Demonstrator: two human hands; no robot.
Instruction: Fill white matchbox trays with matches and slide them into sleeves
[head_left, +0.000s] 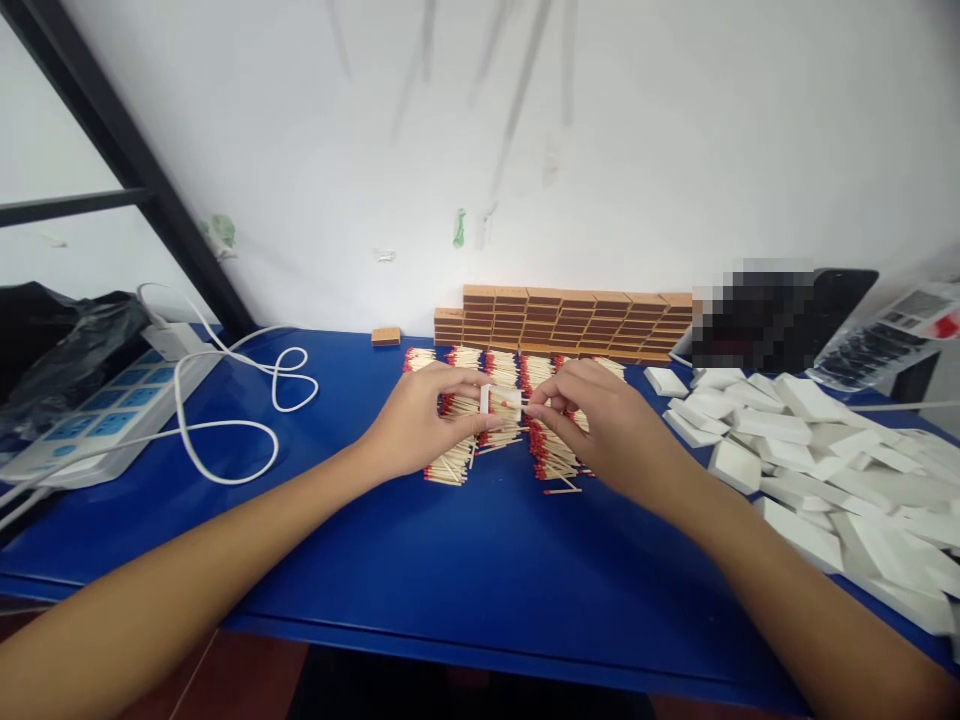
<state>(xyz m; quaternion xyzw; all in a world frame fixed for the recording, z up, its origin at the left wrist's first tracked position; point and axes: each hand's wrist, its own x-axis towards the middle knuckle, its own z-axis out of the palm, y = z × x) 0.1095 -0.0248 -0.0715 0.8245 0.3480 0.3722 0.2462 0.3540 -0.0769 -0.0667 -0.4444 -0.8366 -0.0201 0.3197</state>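
Note:
My left hand (424,418) grips a small white matchbox tray (504,398) between thumb and fingers, above the rows of matches. At the tray's right end, my right hand (592,415) pinches matches, with red heads showing inside the tray; how many I cannot tell. Beneath and around both hands lie rows of loose red-tipped matches (448,466), partly hidden by my fingers. One stray match (562,490) lies at the near edge of the right-hand pile.
Stacked brown matchboxes (570,322) line the wall, with a single matchbox (386,337) to their left. Many white trays (825,460) are heaped at the right, near a dark phone-like device (844,315). A power strip (112,410) and white cable (180,400) occupy the left of the blue table (420,570).

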